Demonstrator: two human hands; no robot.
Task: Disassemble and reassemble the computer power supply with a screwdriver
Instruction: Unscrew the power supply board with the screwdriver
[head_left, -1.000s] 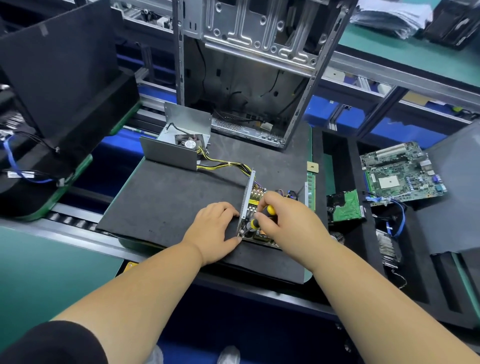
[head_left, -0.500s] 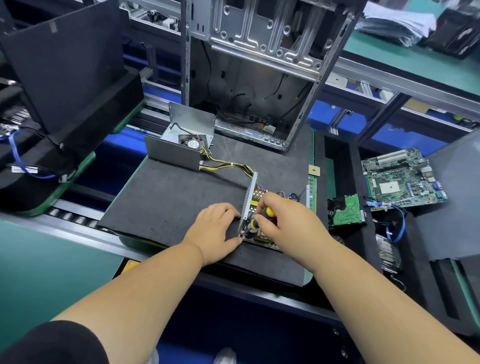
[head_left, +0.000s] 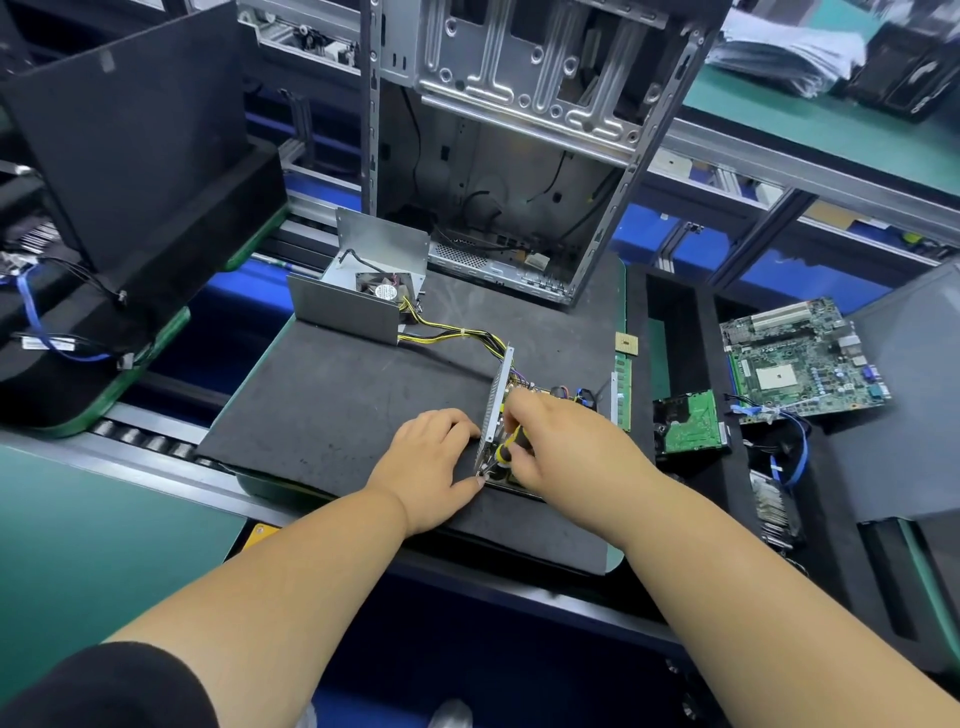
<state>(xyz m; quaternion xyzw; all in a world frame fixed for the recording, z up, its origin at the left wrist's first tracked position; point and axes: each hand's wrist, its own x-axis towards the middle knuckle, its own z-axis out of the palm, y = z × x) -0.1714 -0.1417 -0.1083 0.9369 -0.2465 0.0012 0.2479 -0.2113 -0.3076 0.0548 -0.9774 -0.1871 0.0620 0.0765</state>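
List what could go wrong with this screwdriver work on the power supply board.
The right hand grips a yellow-and-black screwdriver tipped down beside the upright metal panel; a slip could gouge the power supply board. The left hand braces right next to the tip and might get jabbed.

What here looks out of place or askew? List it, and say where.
Nothing looks damaged or spilled. The power supply is simply apart: its metal cover with the fan lies at the mat's far side, tied by yellow-black wires to the board section. The left hand steadies that section while the right hand holds the screwdriver.
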